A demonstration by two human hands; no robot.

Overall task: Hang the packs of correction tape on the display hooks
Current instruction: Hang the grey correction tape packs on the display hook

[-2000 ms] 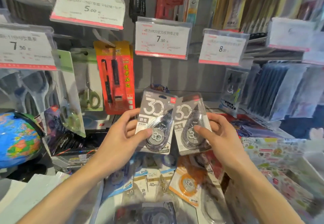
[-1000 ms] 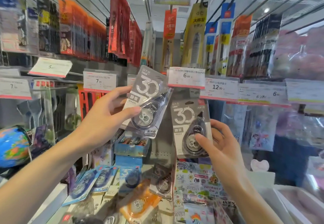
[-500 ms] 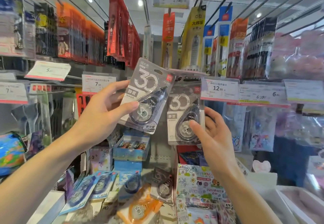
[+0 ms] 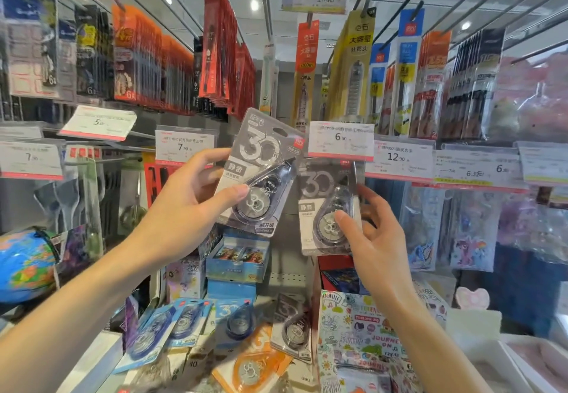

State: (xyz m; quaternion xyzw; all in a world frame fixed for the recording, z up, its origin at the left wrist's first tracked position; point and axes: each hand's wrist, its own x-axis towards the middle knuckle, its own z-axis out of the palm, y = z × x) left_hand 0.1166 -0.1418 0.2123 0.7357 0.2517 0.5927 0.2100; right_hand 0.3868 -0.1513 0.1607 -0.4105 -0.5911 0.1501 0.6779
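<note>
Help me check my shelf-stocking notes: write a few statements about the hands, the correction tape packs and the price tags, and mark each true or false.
1. The left hand holds a grey correction tape pack. True.
2. The right hand is empty. False: it holds a second grey pack.
3. The tag above the right pack reads 6.00. True.
4. Both packs are orange. False: an orange pack lies on the shelf below.

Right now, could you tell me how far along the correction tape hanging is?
Nearly done: the right hand pinches a grey pack raised under the 6.00 price tag; whether it is on the hook is hidden. In hand: the left hand grips a second grey pack. Left: several packs lie on the shelf below.
</note>
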